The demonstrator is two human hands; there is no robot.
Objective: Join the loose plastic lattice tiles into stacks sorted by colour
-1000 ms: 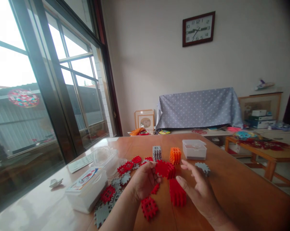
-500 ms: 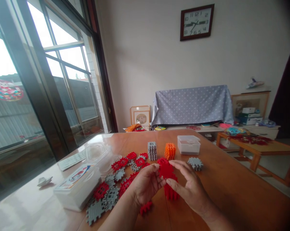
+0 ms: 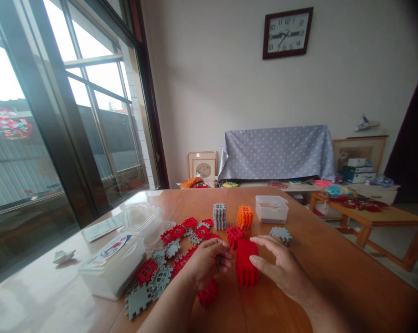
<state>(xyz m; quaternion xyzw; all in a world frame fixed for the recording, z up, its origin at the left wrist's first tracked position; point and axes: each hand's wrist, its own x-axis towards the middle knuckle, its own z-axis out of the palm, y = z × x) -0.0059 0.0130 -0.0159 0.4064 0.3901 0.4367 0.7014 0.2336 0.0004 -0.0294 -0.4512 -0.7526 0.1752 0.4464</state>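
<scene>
A stack of red interlocking toy tiles (image 3: pixel 247 266) with notched edges stands upright in front of me. Beside its right edge my right hand (image 3: pixel 281 266) is open, thumb and fingers apart, with the thumb tip close to the stack. My left hand (image 3: pixel 209 259) hovers left of the stack, fingers loosely curled and nothing visible in them. Just behind the red stack is a shorter pile of red window tiles (image 3: pixel 235 236). A loose red tile (image 3: pixel 208 294) lies below my left hand, partly covered by the wrist.
Loose red and grey tiles (image 3: pixel 160 277) spread across the left of the table. Farther back stand a grey stack (image 3: pixel 219 217), an orange stack (image 3: pixel 245 217) and a clear plastic box (image 3: pixel 271 210). Grey tiles (image 3: pixel 281 235) lie at right; a lidded box (image 3: pixel 112 273) stands at left.
The solid red tile that was between my hands is now on top of the red stack. My hands have let go and drawn slightly apart, uncovering the red pile behind.
</scene>
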